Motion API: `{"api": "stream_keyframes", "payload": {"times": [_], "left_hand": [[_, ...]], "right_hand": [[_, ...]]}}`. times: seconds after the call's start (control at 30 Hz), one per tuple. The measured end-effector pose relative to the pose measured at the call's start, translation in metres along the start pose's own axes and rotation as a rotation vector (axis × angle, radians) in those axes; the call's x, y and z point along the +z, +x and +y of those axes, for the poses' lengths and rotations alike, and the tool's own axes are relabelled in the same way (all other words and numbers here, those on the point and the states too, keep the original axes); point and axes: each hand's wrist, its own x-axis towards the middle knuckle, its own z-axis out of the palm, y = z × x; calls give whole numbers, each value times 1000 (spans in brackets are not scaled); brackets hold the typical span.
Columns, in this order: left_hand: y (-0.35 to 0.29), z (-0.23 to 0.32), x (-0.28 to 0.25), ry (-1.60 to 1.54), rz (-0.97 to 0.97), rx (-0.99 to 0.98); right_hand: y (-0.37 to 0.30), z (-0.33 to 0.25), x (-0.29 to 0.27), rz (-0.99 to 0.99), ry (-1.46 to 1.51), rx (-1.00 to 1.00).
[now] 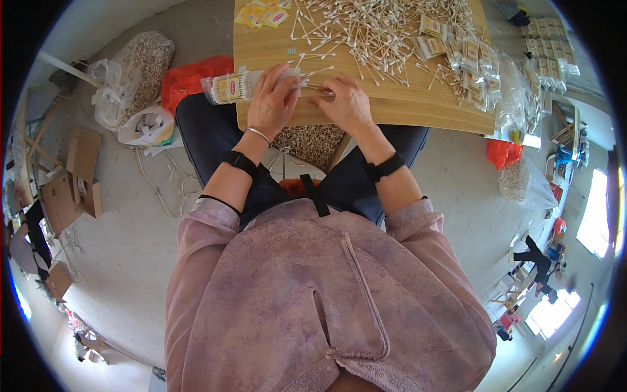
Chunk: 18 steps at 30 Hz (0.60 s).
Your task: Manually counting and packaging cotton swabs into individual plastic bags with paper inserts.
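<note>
At the near edge of the wooden table [418,108], my left hand [272,103] is curled with its fingertips closed round a few cotton swabs [302,83], whose white tips poke out beside the thumb. Facing it, a short gap away, my right hand [346,104] has its thumb and fingers pinched together; what lies between them is mostly hidden. A filled clear packet of swabs with a yellow label [230,88] lies left of my left hand. Beyond both hands a large loose heap of swabs [382,39] spreads over the tabletop.
Yellow printed cards [262,13] lie at the table's far left. Filled packets [475,59] pile up at its right edge, beside clear plastic bags [513,98]. A bulging sack [145,68] and a red bag [192,78] stand on the left. More swabs [310,144] sit below the table edge.
</note>
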Motion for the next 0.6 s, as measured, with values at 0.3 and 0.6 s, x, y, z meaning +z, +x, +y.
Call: {"api": "stream_keyframes", "payload": {"times": [0.3,0.6], "left_hand": [[1,-1,0,28,-41,22],[3,6,-4,-31,-29,-127]], "right_hand": [[8,8,11,215,20,1],[38,11,3,4,-237,-127]]}}
